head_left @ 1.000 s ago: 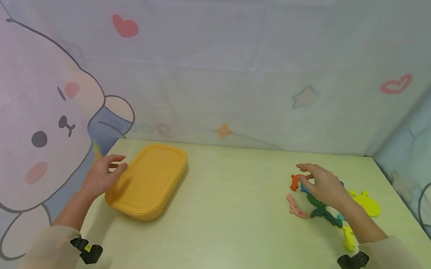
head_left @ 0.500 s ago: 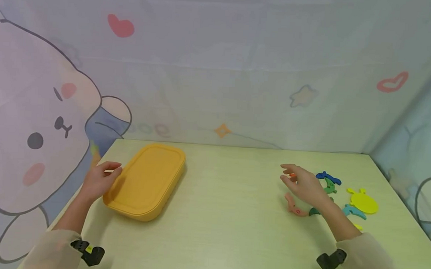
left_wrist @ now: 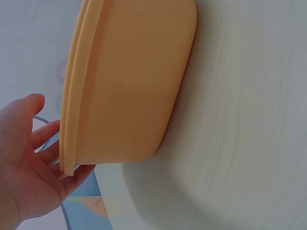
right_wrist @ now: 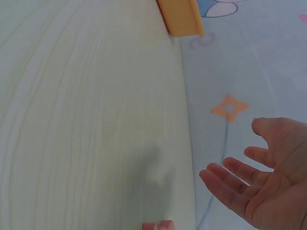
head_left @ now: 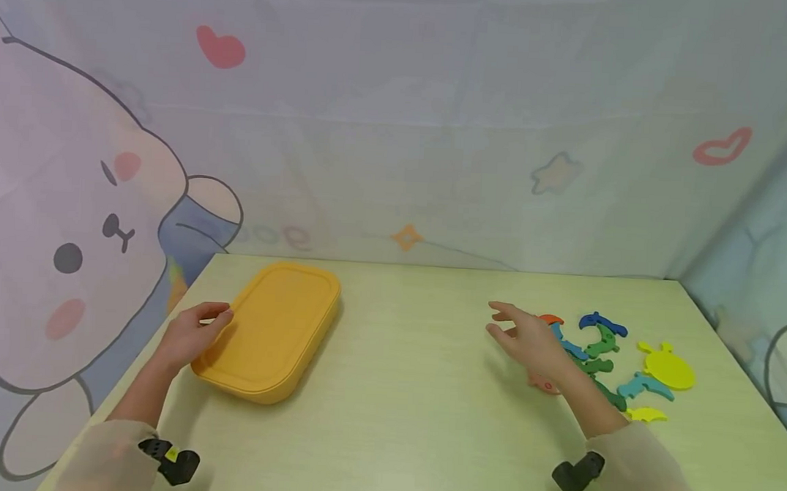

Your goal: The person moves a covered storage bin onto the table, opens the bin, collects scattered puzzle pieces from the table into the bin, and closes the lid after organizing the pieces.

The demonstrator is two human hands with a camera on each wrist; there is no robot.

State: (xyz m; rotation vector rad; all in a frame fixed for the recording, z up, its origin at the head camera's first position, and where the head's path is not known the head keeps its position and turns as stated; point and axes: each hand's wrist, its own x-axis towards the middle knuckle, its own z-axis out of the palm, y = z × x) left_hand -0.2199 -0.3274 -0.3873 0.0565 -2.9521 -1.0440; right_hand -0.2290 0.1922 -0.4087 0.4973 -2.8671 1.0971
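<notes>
A yellow-orange box with its lid on stands at the left of the table. My left hand is at its near left side, fingers loosely bent. In the left wrist view the left fingers reach around behind the lid's rim, with the thumb apart from it. My right hand hovers over the table with fingers spread and nothing in them. Behind and beside it lie several flat, animal-shaped pieces: a yellow turtle-like one, a blue one, a green one, and a pink one partly hidden by the hand.
A light blue piece and a small yellow piece lie nearest the right forearm. The pale wooden table ends at the back against a printed cloth. Each wrist carries a small black camera.
My right hand has moved left away from above the colored pieces, uncovering more of them. The left hand has shifted slightly to the right and down beside the box.
</notes>
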